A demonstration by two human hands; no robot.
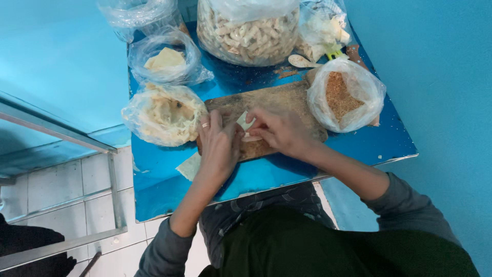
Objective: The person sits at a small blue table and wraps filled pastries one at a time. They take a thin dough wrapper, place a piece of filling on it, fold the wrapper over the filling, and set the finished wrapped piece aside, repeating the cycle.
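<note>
Item: thin pale dough wrapper (245, 122), small, folded, one corner pointing away from me, its long axis lying crosswise. I am pinching it between my left hand (219, 145) and right hand (279, 131), fingers pressed together, on the worn wooden cutting board (279, 98).

Cool, even light, sharp overall, with soft glare on the glossy blue table (359, 146) and faint shadows.

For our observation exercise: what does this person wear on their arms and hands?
Both arms have grey long sleeves pushed up toward the elbows, leaving the forearms bare. The left hand wears a band ring on one finger. The right hand shows no ring or glove.
</note>
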